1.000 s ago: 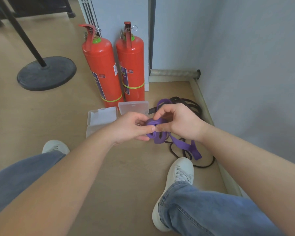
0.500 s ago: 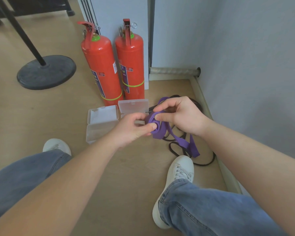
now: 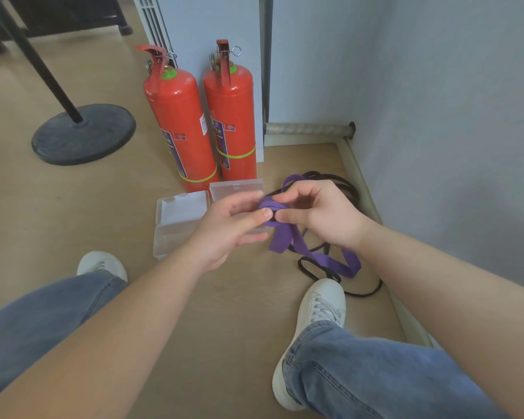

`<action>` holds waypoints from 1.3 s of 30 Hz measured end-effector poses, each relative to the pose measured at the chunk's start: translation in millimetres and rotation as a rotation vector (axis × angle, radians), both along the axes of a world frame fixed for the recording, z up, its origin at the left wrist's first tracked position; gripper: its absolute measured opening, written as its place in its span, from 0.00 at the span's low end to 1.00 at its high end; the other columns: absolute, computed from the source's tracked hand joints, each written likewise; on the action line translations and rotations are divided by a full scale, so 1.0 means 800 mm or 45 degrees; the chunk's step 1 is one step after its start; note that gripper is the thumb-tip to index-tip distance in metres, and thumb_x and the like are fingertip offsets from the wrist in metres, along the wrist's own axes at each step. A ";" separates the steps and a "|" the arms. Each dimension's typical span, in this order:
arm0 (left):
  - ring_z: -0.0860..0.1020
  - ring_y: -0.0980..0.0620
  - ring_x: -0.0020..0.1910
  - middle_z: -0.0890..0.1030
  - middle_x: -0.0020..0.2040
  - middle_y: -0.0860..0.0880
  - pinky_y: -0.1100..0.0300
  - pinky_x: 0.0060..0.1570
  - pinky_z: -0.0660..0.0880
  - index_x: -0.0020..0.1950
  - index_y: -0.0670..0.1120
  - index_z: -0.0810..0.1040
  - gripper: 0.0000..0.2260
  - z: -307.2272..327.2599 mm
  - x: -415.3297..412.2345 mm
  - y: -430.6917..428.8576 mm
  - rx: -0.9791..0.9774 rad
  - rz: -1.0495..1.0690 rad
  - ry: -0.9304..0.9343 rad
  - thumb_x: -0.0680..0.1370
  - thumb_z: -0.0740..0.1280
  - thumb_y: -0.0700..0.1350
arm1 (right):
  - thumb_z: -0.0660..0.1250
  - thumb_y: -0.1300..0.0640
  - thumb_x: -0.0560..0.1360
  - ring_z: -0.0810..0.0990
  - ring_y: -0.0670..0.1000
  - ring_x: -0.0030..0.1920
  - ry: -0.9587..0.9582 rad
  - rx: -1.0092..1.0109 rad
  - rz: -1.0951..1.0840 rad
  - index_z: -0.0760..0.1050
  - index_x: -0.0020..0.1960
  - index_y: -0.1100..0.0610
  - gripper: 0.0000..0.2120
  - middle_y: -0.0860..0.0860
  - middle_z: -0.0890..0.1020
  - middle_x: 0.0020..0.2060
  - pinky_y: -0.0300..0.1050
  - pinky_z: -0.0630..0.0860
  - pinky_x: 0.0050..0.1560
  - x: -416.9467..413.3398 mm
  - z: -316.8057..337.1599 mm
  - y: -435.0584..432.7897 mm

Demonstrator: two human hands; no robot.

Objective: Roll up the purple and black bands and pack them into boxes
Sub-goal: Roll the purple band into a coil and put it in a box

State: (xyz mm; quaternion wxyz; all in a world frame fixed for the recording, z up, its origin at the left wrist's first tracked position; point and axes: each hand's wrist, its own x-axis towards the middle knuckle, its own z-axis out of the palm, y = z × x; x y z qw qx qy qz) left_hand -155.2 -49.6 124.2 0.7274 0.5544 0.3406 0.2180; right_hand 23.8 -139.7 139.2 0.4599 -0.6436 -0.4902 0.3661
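Purple band (image 3: 280,241) is only partly rolled, its small coil pinched by the fingers of left hand (image 3: 224,228) and right hand (image 3: 318,216) above the floor, tail hanging loose; black band (image 3: 360,293) lies unrolled, and the clear boxes (image 3: 179,219) beyond look unfilled.

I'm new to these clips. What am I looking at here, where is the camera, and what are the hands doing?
No machine here: these are a person's bare hands. The single view comes from a camera worn on the head, looking down past arms and knees at the floor. The left hand and right hand both pinch a partly rolled purple band; its loose tail hangs down. A black band lies loose on the floor under it. Clear plastic boxes lie by the left hand, in front of two red fire extinguishers.
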 end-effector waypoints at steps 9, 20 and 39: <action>0.84 0.60 0.47 0.86 0.47 0.56 0.57 0.54 0.81 0.57 0.52 0.84 0.14 0.020 -0.001 0.023 0.807 -0.270 0.508 0.72 0.77 0.49 | 0.79 0.65 0.71 0.84 0.50 0.43 -0.346 -0.002 0.094 0.80 0.47 0.50 0.13 0.50 0.86 0.44 0.45 0.82 0.48 -0.005 0.011 0.001; 0.84 0.54 0.53 0.85 0.55 0.47 0.58 0.53 0.81 0.64 0.43 0.80 0.14 0.006 -0.001 0.016 0.479 -0.005 0.183 0.78 0.72 0.40 | 0.74 0.68 0.74 0.87 0.48 0.50 -0.009 0.012 0.037 0.79 0.60 0.54 0.17 0.48 0.87 0.49 0.43 0.82 0.54 -0.005 0.001 0.001; 0.83 0.49 0.59 0.85 0.57 0.44 0.59 0.59 0.79 0.63 0.42 0.81 0.12 0.013 0.004 0.013 0.192 -0.069 -0.059 0.79 0.69 0.38 | 0.73 0.70 0.75 0.81 0.39 0.31 0.241 0.041 -0.035 0.77 0.50 0.59 0.09 0.53 0.85 0.42 0.29 0.74 0.33 -0.002 0.022 -0.007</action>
